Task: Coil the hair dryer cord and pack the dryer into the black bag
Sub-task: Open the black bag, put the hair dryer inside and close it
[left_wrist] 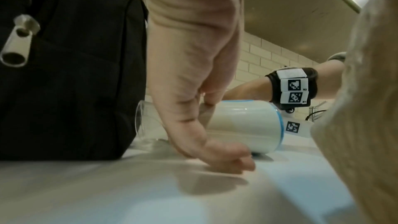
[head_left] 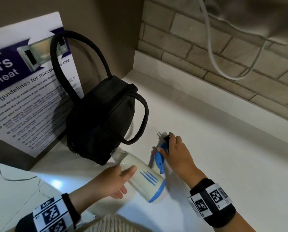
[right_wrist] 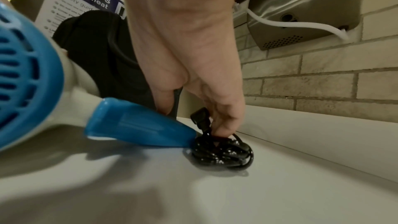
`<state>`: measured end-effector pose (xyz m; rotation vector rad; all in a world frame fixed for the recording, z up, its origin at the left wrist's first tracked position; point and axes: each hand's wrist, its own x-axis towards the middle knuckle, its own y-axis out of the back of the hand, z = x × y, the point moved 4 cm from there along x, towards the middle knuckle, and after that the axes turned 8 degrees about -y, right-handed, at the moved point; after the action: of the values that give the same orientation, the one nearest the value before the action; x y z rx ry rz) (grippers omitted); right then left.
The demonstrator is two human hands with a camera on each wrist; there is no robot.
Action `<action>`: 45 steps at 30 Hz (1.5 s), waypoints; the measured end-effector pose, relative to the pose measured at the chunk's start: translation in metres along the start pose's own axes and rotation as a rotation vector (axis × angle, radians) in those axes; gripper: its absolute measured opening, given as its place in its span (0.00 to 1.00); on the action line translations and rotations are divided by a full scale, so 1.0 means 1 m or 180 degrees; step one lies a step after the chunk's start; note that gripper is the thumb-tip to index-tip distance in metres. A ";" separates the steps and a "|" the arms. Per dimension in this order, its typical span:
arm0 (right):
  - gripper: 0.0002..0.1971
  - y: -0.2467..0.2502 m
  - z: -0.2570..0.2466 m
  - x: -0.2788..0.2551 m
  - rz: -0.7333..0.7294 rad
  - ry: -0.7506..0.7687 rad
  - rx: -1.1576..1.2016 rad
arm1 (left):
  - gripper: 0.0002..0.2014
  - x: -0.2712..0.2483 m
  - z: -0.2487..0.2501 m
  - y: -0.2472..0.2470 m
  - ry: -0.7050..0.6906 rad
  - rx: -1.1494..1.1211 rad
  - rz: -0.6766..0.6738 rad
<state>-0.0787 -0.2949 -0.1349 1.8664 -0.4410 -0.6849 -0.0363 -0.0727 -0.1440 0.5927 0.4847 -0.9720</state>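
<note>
White counter (head_left: 207, 131) runs along a brick-tile wall (head_left: 207, 52). A steel wall unit (right_wrist: 301, 14) hangs on the wall above it, with a white cable (head_left: 213, 52) looping down from it.

Microwave safety poster (head_left: 22, 91) leans at back left, partly behind the bag.

Black bag (head_left: 98, 118) stands upright on the counter in front of the poster. One handle stands up, the other droops toward the right side. Its top looks closed from the head view; zipper pull (left_wrist: 17, 40) shows in the left wrist view.

Hair dryer (head_left: 143, 178) lies on its side on the counter, just in front of and right of the bag. Cream barrel with blue stripes, blue rear grille, clear nozzle end near the bag's base. Its blue handle (head_left: 159, 159) points away toward the wall side.

Left hand (head_left: 113, 180) is on the barrel: thumb across the top, fingers curled down the near side with tips at the counter. A loose hold, steadying it.

Right hand (head_left: 176, 151) is at the handle's far end, fingers curled and pinching the cord (right_wrist: 221, 151). The cord is a tight black bundle lying on the counter, touching the handle tip. The plug (right_wrist: 200, 117) sticks up out of the bundle beside the fingers; its prongs show past the hand in the head view.

Both wrists wear black bands with marker tags.
</note>
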 end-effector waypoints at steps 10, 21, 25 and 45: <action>0.30 0.018 0.021 -0.030 -0.0156 0.0309 -0.0228 | 0.31 0.014 0.020 -0.007 -0.0102 -0.0827 0.0698; 0.07 0.030 0.024 -0.047 -0.0188 0.0252 0.0834 | 0.31 -0.002 0.043 -0.002 -0.0843 0.0218 0.0586; 0.24 0.029 0.025 -0.067 -0.1492 0.0534 0.0511 | 0.31 -0.014 0.051 0.002 -0.1167 0.0506 0.0447; 0.19 0.104 -0.057 -0.058 -0.0095 0.1152 -0.0473 | 0.39 -0.098 0.152 0.064 -0.2562 0.0870 0.1240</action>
<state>-0.0856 -0.2601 -0.0081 1.8086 -0.1243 -0.3752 -0.0096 -0.0852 0.0455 0.4636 -0.4722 -0.8203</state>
